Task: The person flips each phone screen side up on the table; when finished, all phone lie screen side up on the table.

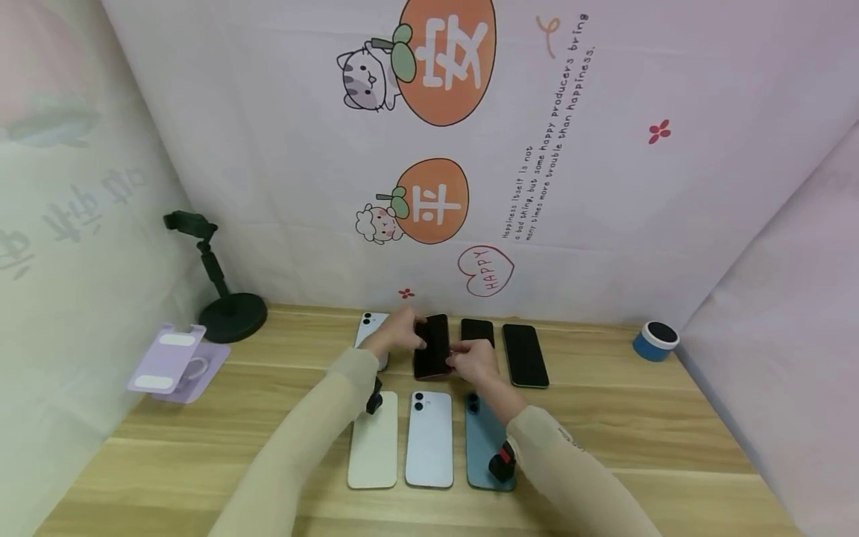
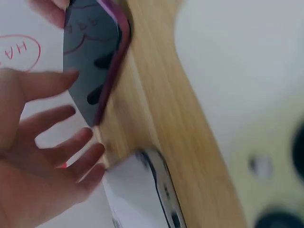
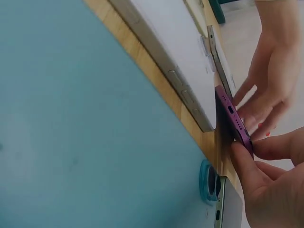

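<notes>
A dark-screened phone with a purple frame (image 1: 435,362) is in the back row, its screen up. At its right edge my right hand (image 1: 475,362) pinches it between thumb and fingers; the right wrist view shows this grip on the purple phone (image 3: 231,111), slightly tilted. My left hand (image 1: 401,330) hovers by the phone's left side, fingers spread and loosely bent. In the left wrist view the left hand (image 2: 42,152) seems apart from the screen, which reflects its fingertips. Beneath the left wrist lies a pale phone (image 1: 370,328), back up.
In front lie a cream phone (image 1: 373,451), a white phone (image 1: 429,444) and a teal phone (image 1: 483,440), backs up. Right of the purple one are two black-screened phones (image 1: 526,356). A black stand (image 1: 233,317), a lilac phone stand (image 1: 171,362) and a blue jar (image 1: 653,347) flank them.
</notes>
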A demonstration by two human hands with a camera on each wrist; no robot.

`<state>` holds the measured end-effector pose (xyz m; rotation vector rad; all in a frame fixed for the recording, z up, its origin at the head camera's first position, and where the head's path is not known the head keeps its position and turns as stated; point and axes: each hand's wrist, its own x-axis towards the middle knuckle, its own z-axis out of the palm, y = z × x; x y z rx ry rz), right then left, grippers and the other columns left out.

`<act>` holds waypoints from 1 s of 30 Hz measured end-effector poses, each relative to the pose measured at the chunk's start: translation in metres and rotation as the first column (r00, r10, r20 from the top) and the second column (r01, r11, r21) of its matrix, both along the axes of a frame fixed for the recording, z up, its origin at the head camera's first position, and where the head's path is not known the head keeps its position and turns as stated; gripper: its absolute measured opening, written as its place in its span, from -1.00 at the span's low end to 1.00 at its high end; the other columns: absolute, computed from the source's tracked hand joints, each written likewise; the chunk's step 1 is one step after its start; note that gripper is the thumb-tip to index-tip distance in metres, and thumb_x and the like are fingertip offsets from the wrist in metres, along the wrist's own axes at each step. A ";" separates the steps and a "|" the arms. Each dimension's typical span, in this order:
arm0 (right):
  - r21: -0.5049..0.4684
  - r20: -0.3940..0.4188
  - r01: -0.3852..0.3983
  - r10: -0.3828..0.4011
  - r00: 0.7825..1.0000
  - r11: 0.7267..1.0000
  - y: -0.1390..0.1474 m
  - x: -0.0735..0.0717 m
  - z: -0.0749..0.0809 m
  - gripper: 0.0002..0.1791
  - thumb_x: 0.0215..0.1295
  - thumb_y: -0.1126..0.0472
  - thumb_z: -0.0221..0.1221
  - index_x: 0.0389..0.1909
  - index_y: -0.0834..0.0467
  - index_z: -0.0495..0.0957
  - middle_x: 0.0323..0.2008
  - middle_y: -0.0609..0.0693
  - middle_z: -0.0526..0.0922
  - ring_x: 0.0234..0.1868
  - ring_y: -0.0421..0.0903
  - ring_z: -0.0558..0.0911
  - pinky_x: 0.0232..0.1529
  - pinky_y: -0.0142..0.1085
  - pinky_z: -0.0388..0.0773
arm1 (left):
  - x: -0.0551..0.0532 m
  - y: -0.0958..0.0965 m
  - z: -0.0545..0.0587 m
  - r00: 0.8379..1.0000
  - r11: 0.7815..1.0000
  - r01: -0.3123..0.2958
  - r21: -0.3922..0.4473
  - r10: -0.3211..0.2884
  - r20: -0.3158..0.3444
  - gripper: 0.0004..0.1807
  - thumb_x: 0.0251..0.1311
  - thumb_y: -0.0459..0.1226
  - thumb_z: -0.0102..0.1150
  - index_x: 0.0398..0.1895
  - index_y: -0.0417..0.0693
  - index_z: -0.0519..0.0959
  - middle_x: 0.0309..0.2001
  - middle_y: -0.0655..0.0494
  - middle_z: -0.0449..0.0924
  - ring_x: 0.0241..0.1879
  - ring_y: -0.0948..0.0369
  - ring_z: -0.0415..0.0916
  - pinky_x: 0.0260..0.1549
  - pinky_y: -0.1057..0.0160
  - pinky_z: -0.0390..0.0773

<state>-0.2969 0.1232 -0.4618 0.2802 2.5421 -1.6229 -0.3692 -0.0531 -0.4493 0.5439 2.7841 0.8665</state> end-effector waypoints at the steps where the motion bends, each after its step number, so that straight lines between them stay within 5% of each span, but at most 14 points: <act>1: 0.047 -0.020 -0.011 0.012 1.000 0.999 0.000 0.000 0.000 -0.63 0.37 0.39 0.25 0.17 0.30 0.66 0.15 0.28 0.71 0.04 0.09 0.78 -0.08 -0.22 0.77 | 0.000 -0.003 0.000 1.000 0.998 0.023 -0.050 -0.022 0.010 -0.35 0.17 -0.26 0.44 0.36 -0.19 0.55 0.08 -0.15 0.72 0.00 0.03 0.62 0.07 0.03 0.63; 5: 0.231 -0.104 -0.053 0.079 0.991 0.972 -0.001 0.002 -0.002 -0.59 0.30 0.38 0.30 0.18 0.26 0.68 0.17 0.22 0.74 0.12 0.10 0.75 -0.07 -0.19 0.76 | 0.001 -0.011 -0.001 0.994 0.979 0.096 -0.180 -0.085 0.067 -0.12 0.12 -0.06 0.53 0.53 0.05 0.40 0.38 -0.04 0.55 0.33 -0.12 0.44 0.35 -0.23 0.37; 8: 0.333 -0.132 -0.082 0.133 0.982 0.939 -0.003 0.002 -0.003 -0.54 0.25 0.38 0.32 0.20 0.22 0.67 0.23 0.20 0.71 -0.10 0.08 0.79 -0.28 -0.25 0.68 | 0.004 -0.014 -0.001 0.990 0.971 0.119 -0.208 -0.099 0.101 -0.02 0.11 -0.01 0.54 0.60 0.12 0.28 0.61 -0.06 0.25 0.58 -0.26 0.09 0.52 -0.46 -0.03; 12: 0.418 -0.124 -0.127 0.195 0.973 0.900 -0.007 0.003 -0.003 -0.53 0.20 0.34 0.37 0.18 0.16 0.70 0.18 0.22 0.73 -0.35 0.02 0.72 -0.47 -0.32 0.51 | 0.006 -0.014 -0.001 0.990 0.967 0.114 -0.227 -0.092 0.106 0.02 0.09 0.00 0.55 0.61 0.14 0.25 0.64 -0.11 0.14 0.64 -0.24 -0.03 0.54 -0.51 -0.19; 16: 0.529 -0.153 -0.169 0.289 0.945 0.832 -0.011 0.006 -0.001 -0.56 0.16 0.26 0.46 0.10 0.17 0.74 0.07 0.20 0.79 -0.04 0.13 0.78 -0.16 -0.10 0.75 | 0.006 -0.014 -0.003 0.991 0.971 0.102 -0.216 -0.080 0.108 0.01 0.09 -0.02 0.55 0.61 0.14 0.25 0.66 -0.07 0.12 0.65 -0.23 -0.05 0.53 -0.53 -0.19; 20: 0.610 -0.181 -0.205 0.386 0.905 0.766 -0.014 0.011 0.000 -0.58 0.16 0.24 0.48 0.06 0.24 0.74 0.08 0.20 0.78 0.16 0.21 0.72 0.14 0.10 0.70 | 0.005 -0.014 -0.004 0.991 0.972 0.095 -0.215 -0.072 0.110 0.00 0.11 -0.03 0.55 0.61 0.15 0.25 0.67 -0.04 0.10 0.66 -0.25 -0.09 0.52 -0.55 -0.20; 26: 0.696 -0.152 -0.247 0.475 0.867 0.674 -0.017 0.015 0.002 -0.64 0.24 0.24 0.44 0.05 0.24 0.75 0.10 0.20 0.77 0.22 0.20 0.69 0.20 0.08 0.68 | 0.006 -0.016 -0.007 0.989 0.967 0.104 -0.234 -0.076 0.125 -0.02 0.16 0.00 0.49 0.63 0.20 0.21 0.70 0.02 0.00 0.70 -0.23 -0.26 0.52 -0.55 -0.34; 30: 0.743 -0.110 -0.258 0.493 0.863 0.617 -0.019 0.015 0.004 -0.64 0.28 0.20 0.43 0.08 0.18 0.75 0.14 0.16 0.76 0.21 0.18 0.71 0.12 0.03 0.72 | 0.005 -0.017 -0.007 0.987 0.965 0.120 -0.235 -0.089 0.136 -0.02 0.18 0.02 0.47 0.64 0.22 0.19 0.72 0.03 -0.05 0.72 -0.20 -0.32 0.53 -0.53 -0.39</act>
